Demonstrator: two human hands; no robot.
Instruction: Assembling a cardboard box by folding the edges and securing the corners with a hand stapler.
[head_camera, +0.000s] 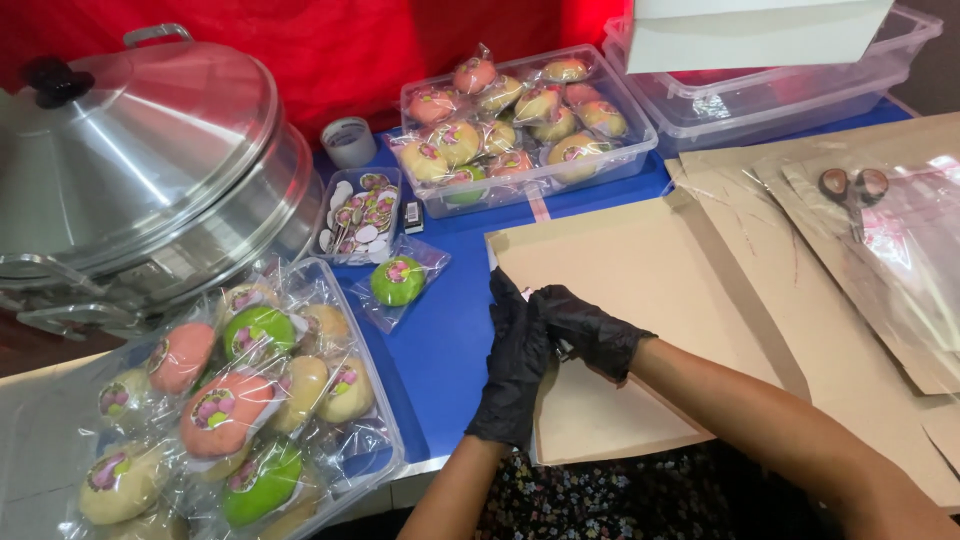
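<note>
Lower left of frame: clear plastic tub (385, 440) is packed with buns individually wrapped in clear film, pink, green and pale yellow, each stickered on top. Upper centre: second clear tub (630, 150) is filled with the same wrapped buns. Between them a small clear tray (328, 215) is loaded with round stickers. One green wrapped bun (397, 281) is laid alone on the blue table (440, 340), just right of the sticker tray. Upper right: empty clear tubs (790, 95) are stacked, white box (750, 30) set on top. Upper left: large steel steamer (150, 190), lid on.

Centre: both hands are gloved in black and brought together, fingers touching. Left hand (515, 375) and right hand (590, 330) are closed at the left edge of a flat brown cardboard sheet (640, 290); whether something small is pinched between them cannot be told. The sheet is plain, creased, lying flat, more brown sheets (860, 330) overlapped at right with scissors (853, 187) under clear film.
</note>
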